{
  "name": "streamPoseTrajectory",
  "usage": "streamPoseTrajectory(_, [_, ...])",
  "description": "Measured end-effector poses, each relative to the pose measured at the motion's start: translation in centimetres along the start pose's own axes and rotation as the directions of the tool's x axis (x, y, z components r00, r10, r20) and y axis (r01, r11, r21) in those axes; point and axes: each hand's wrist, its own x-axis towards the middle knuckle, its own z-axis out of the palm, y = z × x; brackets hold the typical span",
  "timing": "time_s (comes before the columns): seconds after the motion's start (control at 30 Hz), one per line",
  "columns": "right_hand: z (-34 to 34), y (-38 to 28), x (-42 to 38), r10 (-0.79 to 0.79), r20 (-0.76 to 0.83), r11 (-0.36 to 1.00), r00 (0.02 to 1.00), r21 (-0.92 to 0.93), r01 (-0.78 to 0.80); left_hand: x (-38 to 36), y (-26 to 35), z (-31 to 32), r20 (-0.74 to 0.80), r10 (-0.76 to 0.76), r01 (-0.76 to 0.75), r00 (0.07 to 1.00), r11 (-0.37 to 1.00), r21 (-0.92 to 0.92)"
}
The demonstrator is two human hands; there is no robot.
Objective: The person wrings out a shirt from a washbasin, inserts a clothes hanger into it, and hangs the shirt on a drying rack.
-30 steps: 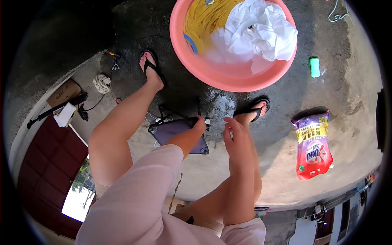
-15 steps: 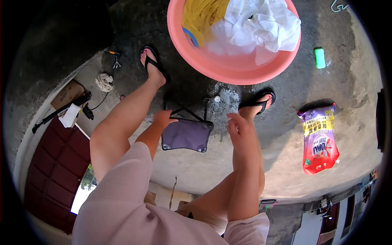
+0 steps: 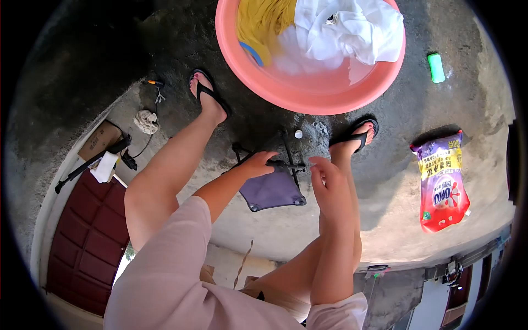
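Note:
A small folding stool (image 3: 273,190) with a purple fabric seat and dark crossed legs stands on the concrete between my feet. My left hand (image 3: 259,164) reaches over its upper edge, thumb and fingers apart beside the dark frame. Just right of the stool, my right hand (image 3: 328,182) is raised close to the end of a leg, its fingers loosely bent and apart, with nothing in them.
A pink basin (image 3: 308,102) holds water, a white garment (image 3: 352,33) and a yellow one (image 3: 261,25). On the right lie a green soap bar (image 3: 435,68) and a detergent bag (image 3: 441,181). A white cap (image 3: 298,134) lies near my black flip-flop (image 3: 360,137).
The stool has shifted right and turned a little. My left hand has moved right from the seat's left corner across its upper edge. My right hand stays near the stool's right side.

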Motion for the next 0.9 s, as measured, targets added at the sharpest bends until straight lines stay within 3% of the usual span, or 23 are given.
streamPoseTrajectory(0.03, [0.1,0.0,-0.2,0.010,0.010,1.000,1.000,0.023,-0.010,0.6,2.3,0.0,0.043,0.085,-0.082,0.995,0.995,-0.055])
streamPoseTrajectory(0.13, [-0.4,-0.1,-0.2,0.072,0.066,0.992,0.995,0.104,-0.078,2.9,5.2,1.7,0.182,0.100,-0.148,0.978,0.949,0.277])
streamPoseTrajectory(0.2, [-0.6,0.1,-0.2,-0.032,-0.056,0.999,0.998,-0.029,0.030,5.9,3.9,4.3,0.252,0.094,-0.193,0.963,0.892,0.408])
streamPoseTrajectory(0.23, [-0.5,0.2,-0.3,-0.075,-0.105,0.993,0.992,-0.101,0.065,6.4,3.3,4.5,0.260,0.085,-0.192,0.962,0.886,0.422])
streamPoseTrajectory(0.33, [-0.8,-0.4,-0.6,0.017,-0.101,0.994,0.995,-0.103,-0.027,6.6,3.5,3.3,0.300,0.064,-0.204,0.952,0.863,0.462])
streamPoseTrajectory(0.53, [-2.2,-1.1,-1.0,-0.105,-0.039,0.956,0.994,-0.278,0.090,7.1,0.4,-1.9,0.507,-0.122,-0.225,0.853,0.792,0.568])
streamPoseTrajectory(0.63, [-4.8,-3.4,-1.2,-0.176,-0.137,0.933,0.975,-0.338,0.121,8.2,-0.2,-2.0,0.576,-0.118,-0.287,0.809,0.775,0.563])
streamPoseTrajectory(0.67, [-5.9,-4.5,-1.1,-0.193,-0.185,0.930,0.964,-0.348,0.120,8.2,1.3,-2.3,0.575,-0.206,-0.275,0.792,0.721,0.636])
streamPoseTrajectory(0.7, [-7.1,-5.8,-1.0,-0.206,-0.231,0.928,0.951,-0.356,0.115,8.3,3.0,-2.4,0.565,-0.296,-0.263,0.770,0.660,0.704])
streamPoseTrajectory(0.8, [-10.3,-6.3,0.2,-0.294,-0.294,0.913,0.909,-0.369,0.176,11.8,5.3,0.0,0.757,-0.392,-0.661,0.523,0.375,0.650])
streamPoseTrajectory(0.83, [-10.9,-5.9,0.5,-0.331,-0.298,0.905,0.896,-0.369,0.211,12.8,6.5,1.2,0.768,-0.440,-0.716,0.465,0.324,0.619])
streamPoseTrajectory(0.9, [-11.5,-5.6,0.5,-0.400,-0.397,0.851,0.826,-0.496,0.174,12.2,12.4,0.3,0.701,-0.549,-0.637,0.455,0.350,0.687])
